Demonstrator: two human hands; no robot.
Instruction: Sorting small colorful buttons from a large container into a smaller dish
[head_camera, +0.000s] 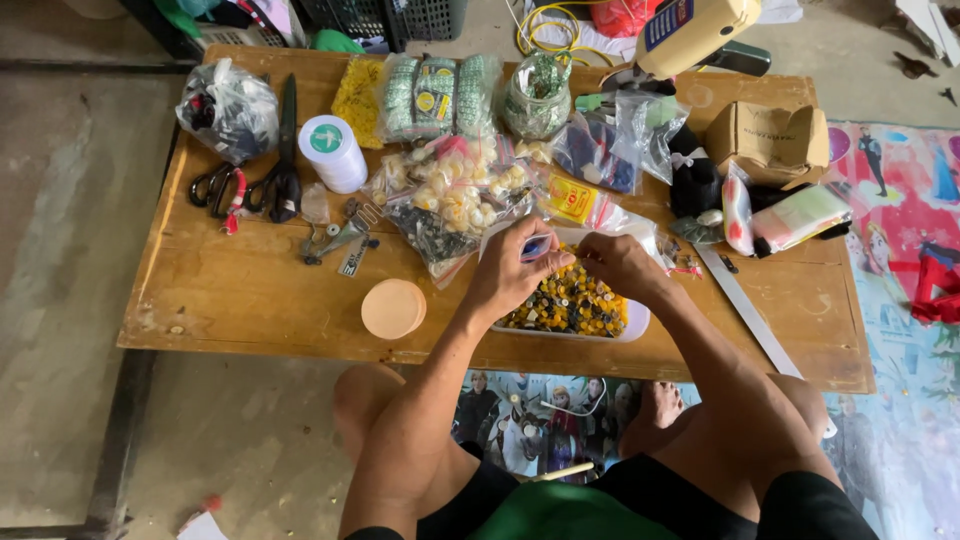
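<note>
Your left hand (512, 272) pinches a small blue piece; right hand (622, 264) looks curled, grip unclear. Bump that white tray (634, 322) and buttons scatter.

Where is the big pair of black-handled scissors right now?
In the head view, the black-handled scissors lie on the wooden table's far left part, between the clear bag of dark items and the white thread spool.
</note>
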